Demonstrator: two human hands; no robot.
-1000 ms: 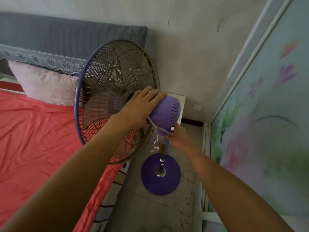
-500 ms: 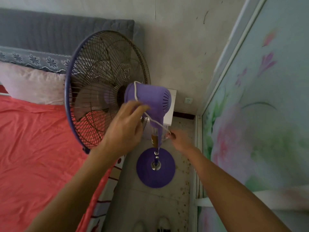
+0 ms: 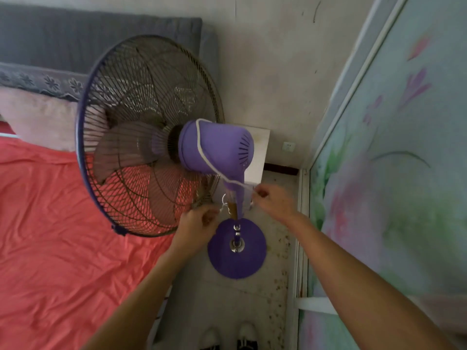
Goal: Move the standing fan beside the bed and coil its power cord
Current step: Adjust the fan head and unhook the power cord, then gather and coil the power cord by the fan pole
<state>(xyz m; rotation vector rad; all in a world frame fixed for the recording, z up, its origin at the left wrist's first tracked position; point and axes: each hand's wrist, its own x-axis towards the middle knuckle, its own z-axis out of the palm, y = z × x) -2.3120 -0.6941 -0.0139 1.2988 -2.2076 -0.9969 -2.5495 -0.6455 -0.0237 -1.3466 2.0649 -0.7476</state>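
Note:
A purple standing fan [image 3: 217,147] stands on its round base [image 3: 237,263] on the floor between the bed [image 3: 63,236] and a painted wall panel. Its wire cage leans over the bed's edge. A white power cord [image 3: 202,150] is looped over the purple motor housing and runs down to the pole. My right hand [image 3: 274,202] pinches the cord just right of the pole's neck. My left hand [image 3: 198,222] is closed on the cord just left of the pole, below the cage. Loops of cord hang around the pole between both hands.
The bed has a coral sheet, a pink pillow [image 3: 38,117] and a grey headboard [image 3: 88,39]. A white bedside cabinet [image 3: 255,152] stands behind the fan. A wall socket [image 3: 288,147] sits low on the back wall. Shoes [image 3: 247,337] show at the bottom.
My left hand came off the motor housing and dropped to the pole. The cord now lies looped over the housing. My right hand stayed by the pole's neck.

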